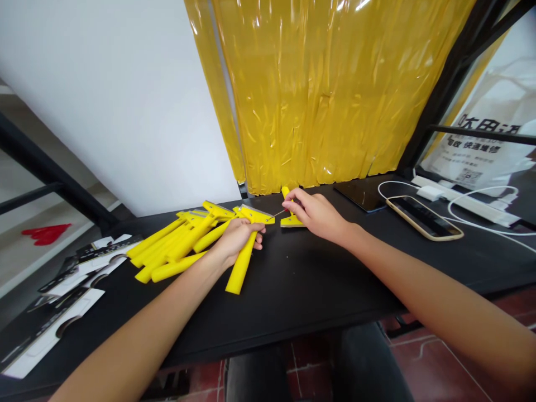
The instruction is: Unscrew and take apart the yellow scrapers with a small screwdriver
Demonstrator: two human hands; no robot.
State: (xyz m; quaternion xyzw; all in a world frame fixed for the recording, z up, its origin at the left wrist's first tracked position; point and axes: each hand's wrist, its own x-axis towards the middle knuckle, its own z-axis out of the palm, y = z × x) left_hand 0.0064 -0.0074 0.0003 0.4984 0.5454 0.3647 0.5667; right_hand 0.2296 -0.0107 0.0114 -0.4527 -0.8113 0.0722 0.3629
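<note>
A yellow scraper (242,267) with a metal blade edge on its head is gripped in my left hand (240,237), its handle slanting down toward the table's front. My right hand (312,212) pinches a thin metal-shafted tool (278,214), probably a small screwdriver; its handle is mostly hidden by the fingers. The shaft's tip is at the right end of the held scraper's head. Partly behind my right hand lies a second yellow scraper (291,222). Left of my left hand is a pile of several yellow scrapers (176,245).
Black-and-white cardboard sleeves (62,329) lie on the black table (293,296) at left. On the right are a phone (425,218), a dark tablet-like slab (360,196), a white power strip (469,201) and cables. Yellow plastic film (326,100) hangs behind.
</note>
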